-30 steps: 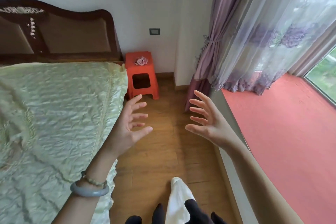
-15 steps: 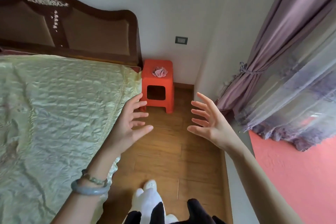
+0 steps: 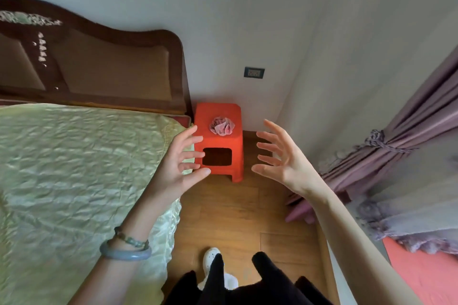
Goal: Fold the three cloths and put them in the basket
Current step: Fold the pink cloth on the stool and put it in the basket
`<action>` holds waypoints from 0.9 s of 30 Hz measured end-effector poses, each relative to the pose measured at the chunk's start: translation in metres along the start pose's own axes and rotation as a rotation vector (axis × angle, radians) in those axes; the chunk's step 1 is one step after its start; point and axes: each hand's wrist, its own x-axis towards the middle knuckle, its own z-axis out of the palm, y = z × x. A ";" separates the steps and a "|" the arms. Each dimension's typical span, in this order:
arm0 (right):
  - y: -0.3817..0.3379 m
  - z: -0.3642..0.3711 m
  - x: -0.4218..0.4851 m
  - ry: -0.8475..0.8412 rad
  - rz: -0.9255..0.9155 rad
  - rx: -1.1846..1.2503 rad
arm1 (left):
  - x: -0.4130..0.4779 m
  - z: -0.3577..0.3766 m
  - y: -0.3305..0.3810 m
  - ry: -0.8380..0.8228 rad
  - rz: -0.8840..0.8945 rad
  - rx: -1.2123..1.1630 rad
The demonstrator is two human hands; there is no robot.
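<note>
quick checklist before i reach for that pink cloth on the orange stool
1. Both hands free: ok. The left hand and right hand are open with fingers spread, holding nothing.
2. Cloth in sight: ok. A crumpled pink cloth lies on top of the orange stool.
3. Path to the stool: ok. The wooden floor between you and the stool shows nothing in the way.
4. Other two cloths found: not ok. Only one cloth is in view.
5. Basket found: not ok. No basket shows in this view.
6. Folding surface: ok. The bed beside the left hand has bare cover.
</note>
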 end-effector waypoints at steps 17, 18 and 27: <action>0.059 -0.031 0.238 -0.008 0.163 -0.002 | 0.227 -0.047 -0.071 -0.037 -0.147 -0.002; 0.066 -0.035 0.254 -0.011 0.181 0.001 | 0.242 -0.047 -0.077 -0.037 -0.162 -0.002; 0.124 -0.067 0.378 -0.064 0.299 -0.036 | 0.373 -0.031 -0.141 -0.058 -0.357 0.119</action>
